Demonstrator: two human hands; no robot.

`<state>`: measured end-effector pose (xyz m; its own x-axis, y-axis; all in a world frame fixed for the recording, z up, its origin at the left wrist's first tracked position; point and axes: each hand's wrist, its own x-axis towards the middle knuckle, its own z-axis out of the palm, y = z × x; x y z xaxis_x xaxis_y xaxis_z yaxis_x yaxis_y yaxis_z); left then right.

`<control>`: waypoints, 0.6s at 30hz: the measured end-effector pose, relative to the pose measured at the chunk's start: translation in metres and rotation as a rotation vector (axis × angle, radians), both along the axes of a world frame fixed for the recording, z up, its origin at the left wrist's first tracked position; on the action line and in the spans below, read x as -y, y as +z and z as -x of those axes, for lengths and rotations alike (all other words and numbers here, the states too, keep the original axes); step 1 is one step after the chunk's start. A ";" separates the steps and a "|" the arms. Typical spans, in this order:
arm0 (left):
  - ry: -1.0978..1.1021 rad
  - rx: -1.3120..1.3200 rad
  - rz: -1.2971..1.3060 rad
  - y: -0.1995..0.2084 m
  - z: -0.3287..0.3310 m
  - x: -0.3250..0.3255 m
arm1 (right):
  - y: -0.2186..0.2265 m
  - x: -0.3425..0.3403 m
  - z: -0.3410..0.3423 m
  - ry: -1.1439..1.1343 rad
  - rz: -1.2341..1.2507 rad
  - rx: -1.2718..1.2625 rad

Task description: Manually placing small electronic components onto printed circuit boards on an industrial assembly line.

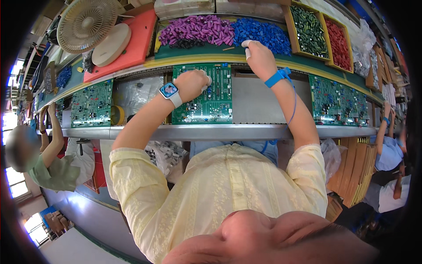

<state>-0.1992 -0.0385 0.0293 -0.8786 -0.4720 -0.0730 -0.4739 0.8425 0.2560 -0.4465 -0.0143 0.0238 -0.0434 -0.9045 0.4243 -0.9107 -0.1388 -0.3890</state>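
Observation:
A green circuit board with many small parts lies in front of me on the line. My left hand, with a watch on the wrist and white covers on the fingertips, is over its upper middle. Its fingers are closed at the board's surface; what they hold, if anything, is hidden. Farther right, my right hand is at the near edge of a heap of blue components. Its covered fingertips are curled together, and anything in them is too small to make out. A blue wrist strap with a cord circles that wrist.
Purple components are heaped left of the blue ones. Yellow trays hold green components and red components. Other boards sit at left and right. A fan stands far left. Co-workers sit on both sides.

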 end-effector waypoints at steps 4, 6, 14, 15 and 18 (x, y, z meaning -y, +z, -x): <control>0.004 -0.084 -0.133 -0.002 -0.003 0.002 | 0.010 -0.013 -0.011 0.055 -0.095 0.098; 0.018 -0.172 -0.136 0.002 -0.004 0.016 | 0.012 -0.017 -0.016 0.125 -0.152 0.170; 0.366 -0.108 0.345 -0.011 -0.006 0.091 | -0.004 -0.011 -0.061 0.521 -0.367 0.299; 0.384 -0.093 0.327 -0.010 -0.003 0.091 | -0.009 -0.008 -0.064 0.518 -0.372 0.298; 0.393 -0.089 0.294 -0.007 0.002 0.089 | -0.019 -0.001 -0.069 0.590 -0.331 0.132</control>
